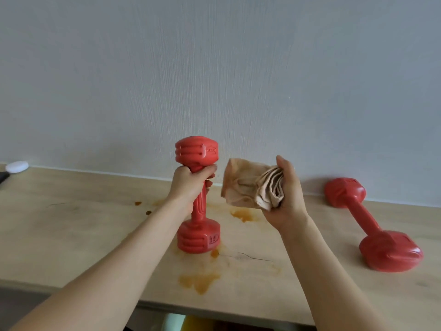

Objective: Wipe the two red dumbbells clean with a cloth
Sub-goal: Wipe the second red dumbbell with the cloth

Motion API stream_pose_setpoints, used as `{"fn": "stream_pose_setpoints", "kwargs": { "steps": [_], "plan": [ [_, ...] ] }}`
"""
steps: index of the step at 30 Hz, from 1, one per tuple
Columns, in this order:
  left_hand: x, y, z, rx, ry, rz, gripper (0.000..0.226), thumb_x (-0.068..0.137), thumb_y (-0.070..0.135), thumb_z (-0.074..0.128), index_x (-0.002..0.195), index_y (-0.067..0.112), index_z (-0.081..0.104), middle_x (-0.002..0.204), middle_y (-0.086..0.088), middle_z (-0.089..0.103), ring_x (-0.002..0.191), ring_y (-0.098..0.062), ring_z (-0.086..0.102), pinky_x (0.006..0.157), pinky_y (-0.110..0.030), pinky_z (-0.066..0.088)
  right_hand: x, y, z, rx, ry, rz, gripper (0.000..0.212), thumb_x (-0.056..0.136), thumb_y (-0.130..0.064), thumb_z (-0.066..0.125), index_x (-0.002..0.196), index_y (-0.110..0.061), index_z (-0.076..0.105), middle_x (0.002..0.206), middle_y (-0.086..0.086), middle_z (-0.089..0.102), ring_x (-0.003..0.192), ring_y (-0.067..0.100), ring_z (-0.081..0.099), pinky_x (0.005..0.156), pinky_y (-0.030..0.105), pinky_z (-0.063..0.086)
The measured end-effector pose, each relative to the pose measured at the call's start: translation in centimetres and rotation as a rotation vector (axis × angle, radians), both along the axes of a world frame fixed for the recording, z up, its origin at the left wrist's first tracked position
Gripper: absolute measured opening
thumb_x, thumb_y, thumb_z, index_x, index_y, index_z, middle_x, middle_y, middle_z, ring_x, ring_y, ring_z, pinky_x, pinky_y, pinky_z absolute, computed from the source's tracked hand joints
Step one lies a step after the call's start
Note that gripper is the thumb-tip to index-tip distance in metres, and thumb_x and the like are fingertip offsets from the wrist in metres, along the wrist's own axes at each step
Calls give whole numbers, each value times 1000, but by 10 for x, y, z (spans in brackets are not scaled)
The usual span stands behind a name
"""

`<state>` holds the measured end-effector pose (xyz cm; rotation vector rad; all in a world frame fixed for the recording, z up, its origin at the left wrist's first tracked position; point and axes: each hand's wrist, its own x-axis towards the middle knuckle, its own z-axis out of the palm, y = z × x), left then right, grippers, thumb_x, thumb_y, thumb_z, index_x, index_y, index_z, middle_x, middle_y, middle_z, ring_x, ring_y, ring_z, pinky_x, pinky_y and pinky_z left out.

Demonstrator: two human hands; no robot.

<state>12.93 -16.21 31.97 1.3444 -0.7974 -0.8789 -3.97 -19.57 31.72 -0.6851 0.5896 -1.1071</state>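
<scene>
Gripping the upright dumbbell (200, 206) by its handle, left fingers (207, 174) clamped. Right fingers (284, 168) clamp the stained cloth (248, 187) beside it

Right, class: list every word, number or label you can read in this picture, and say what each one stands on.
"1KG", raised lettering, seen reversed, on the bottom head of the upright dumbbell gripped by the left hand.
Label on that dumbbell's top head: too blurred to read.
Marks on the lying dumbbell: too blurred to read.
Cloth in the right hand: no text.
</scene>
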Motion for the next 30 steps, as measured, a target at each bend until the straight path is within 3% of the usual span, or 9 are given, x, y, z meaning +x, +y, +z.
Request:
{"fn": "stream_pose_setpoints", "kwargs": {
  "steps": [6, 9, 12, 16, 19, 22, 25, 28, 30],
  "plan": [
    [5, 1, 5, -5, 39, -128, 40, 54, 37, 82, 81, 12, 68, 69, -1, 58, 58, -11, 52, 59, -24, 42, 6, 2, 0, -14, -46, 212, 48, 86, -36, 47, 85, 9, 63, 86, 31, 57, 52, 28, 63, 38, 24, 46],
    [2, -4, 1, -9, -9, -176, 19, 64, 20, 84, 74, 11, 71, 67, -7, 62, 62, -18, 58, 62, -30, 46, 4, 5, -2, -95, -88, 359, 58, 88, -35, 46, 122, 11, 55, 121, 32, 57, 110, 41, 60, 88, 46, 53],
    [2, -11, -4, -10, -17, -129, 12, 67, 6, 81, 74, 12, 73, 75, -14, 71, 75, -30, 69, 75, -37, 54, -1, 5, -10, -165, -88, 462, 61, 81, -29, 61, 126, 10, 51, 133, 32, 48, 124, 43, 48, 104, 52, 39],
    [10, -8, -3, -20, -31, -132, 12, 71, -1, 76, 73, 9, 69, 54, 3, 63, 52, -9, 60, 53, -20, 47, -1, 6, -17, -139, 121, 306, 65, 64, -18, 71, 111, 22, 50, 101, 35, 62, 78, 40, 67, 68, 44, 55],
    [15, -10, -5, -41, -11, -107, 14, 82, 1, 67, 71, 10, 64, 65, -3, 63, 56, -9, 58, 60, -22, 47, 5, 1, -16, -125, 255, 0, 14, 83, -7, 54, 91, 5, 54, 72, 21, 60, 57, 30, 60, 58, 34, 50],
    [16, -13, -10, -53, 17, -70, 19, 89, 4, 60, 72, 11, 64, 74, -2, 68, 64, -12, 63, 73, -32, 52, 5, -8, -14, -136, 407, -292, 9, 83, -18, 61, 75, -14, 60, 70, 10, 54, 65, 27, 54, 61, 36, 44],
    [15, -16, -13, -49, 6, -17, 23, 90, 5, 58, 67, 7, 62, 56, 4, 64, 58, -12, 65, 72, -33, 54, 12, -7, -2, -313, 542, -386, 5, 71, -28, 64, 72, -23, 65, 70, 14, 57, 65, 30, 56, 58, 35, 44],
    [11, -18, -12, -26, -8, 14, 24, 90, 6, 57, 66, 6, 58, 53, 1, 58, 48, -9, 60, 64, -29, 52, 30, -4, 11, -645, 645, -461, 18, 82, -12, 60, 95, -24, 66, 92, 7, 61, 71, 26, 64, 56, 32, 49],
    [7, -20, -10, -1, -47, 17, 23, 90, 8, 57, 67, 7, 57, 53, 0, 57, 42, -8, 56, 54, -24, 48, 46, 1, 10, -918, 858, -444, 45, 79, -12, 57, 123, -20, 57, 126, 2, 48, 103, 23, 58, 79, 36, 52]
  ]
}}
